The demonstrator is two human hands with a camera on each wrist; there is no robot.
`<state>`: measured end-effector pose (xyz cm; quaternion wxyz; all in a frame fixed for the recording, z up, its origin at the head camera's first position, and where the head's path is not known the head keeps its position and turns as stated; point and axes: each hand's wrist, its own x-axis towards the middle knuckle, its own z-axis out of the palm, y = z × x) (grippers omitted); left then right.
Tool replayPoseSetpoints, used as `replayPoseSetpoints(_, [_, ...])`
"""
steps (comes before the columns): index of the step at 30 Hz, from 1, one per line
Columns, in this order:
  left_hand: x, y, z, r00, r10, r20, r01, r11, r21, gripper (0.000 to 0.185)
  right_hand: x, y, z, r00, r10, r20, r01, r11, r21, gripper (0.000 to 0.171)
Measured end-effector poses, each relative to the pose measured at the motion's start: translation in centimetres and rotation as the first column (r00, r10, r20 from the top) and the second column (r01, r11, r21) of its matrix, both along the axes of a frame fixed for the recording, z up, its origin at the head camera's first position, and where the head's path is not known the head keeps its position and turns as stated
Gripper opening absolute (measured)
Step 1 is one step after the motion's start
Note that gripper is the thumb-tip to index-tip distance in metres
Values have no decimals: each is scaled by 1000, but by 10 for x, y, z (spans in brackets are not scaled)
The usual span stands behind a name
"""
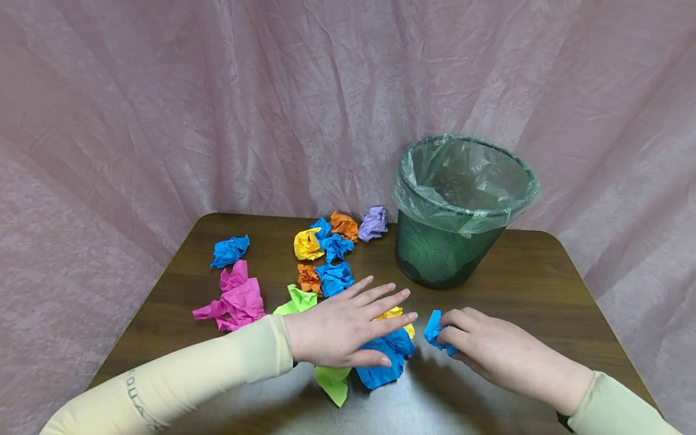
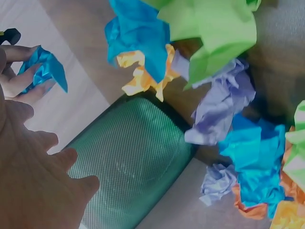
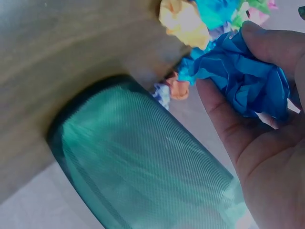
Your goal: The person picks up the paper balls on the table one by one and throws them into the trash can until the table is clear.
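A staged recording corner, probably a lab or studio rather than a home — pink crinkled cloth [image 1: 217, 103] hangs behind a small wooden worktop [image 1: 544, 284] carrying a lined mesh bin [image 1: 462, 211].

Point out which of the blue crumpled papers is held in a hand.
The small blue paper ball pinched by the right hand, just right of the pile. The other blue ones lie on the table; the left hand only rests flat over one.
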<state>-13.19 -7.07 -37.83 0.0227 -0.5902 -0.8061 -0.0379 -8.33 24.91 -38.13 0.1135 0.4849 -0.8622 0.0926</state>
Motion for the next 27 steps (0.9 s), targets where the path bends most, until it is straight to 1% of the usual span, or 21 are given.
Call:
replayPoseSetpoints(2, [-1, 0, 4, 1000, 0, -7, 0, 1000, 6, 76, -1, 0, 6, 1000, 6, -21, -6, 1000, -9, 49])
replayPoseSetpoints(3, [-2, 0, 7, 1000, 0, -11, 0, 1000, 9, 77, -2, 1, 9, 1000, 8, -28, -9, 1000, -12, 45])
replayPoseSetpoints(6, [-4, 0, 13, 1000, 4, -23, -3, 1000, 14, 77, -4, 1, 18, 999, 13, -37, -14, 1000, -25, 18])
replayPoseSetpoints(7, [-5, 1, 16, 1000, 6, -24, -5, 1000, 15, 77, -5, 2, 20, 999, 14, -39, -15, 999, -30, 19])
replayPoseSetpoints(9, [-6, 1, 20, 1000, 8, -27, -8, 1000, 18, 76, -6, 3, 25, 999, 20, -44, -22, 999, -50, 37])
replayPoseSetpoints(11, [-7, 1, 24, 999, 10, -32, -9, 1000, 24, 76, -7, 3, 31, 998, 21, -56, -25, 997, -66, 46])
replayPoseSetpoints(15, [-11, 1, 32, 999, 17, -28, -15, 999, 37, 75, -8, 4, 45, 997, 13, -72, -20, 995, -95, 47])
replayPoseSetpoints(18, [-13, -1, 38, 999, 29, -19, -29, 998, 49, 75, -9, 6, 58, 997, -7, -80, -2, 994, -105, 48])
replayPoseSetpoints(21, [-16, -2, 45, 999, 42, -18, -41, 997, 68, 74, -11, 8, 72, 996, -7, -87, -4, 992, -130, 47])
replayPoseSetpoints(24, [-19, -2, 51, 998, 50, -24, -48, 995, 83, 72, -14, 8, 87, 992, 23, -125, -46, 981, -186, 44])
replayPoseSetpoints(27, [-21, -2, 57, 998, 59, -16, -57, 994, 92, 72, -18, 8, 102, 984, 47, -170, -88, 966, -243, 43])
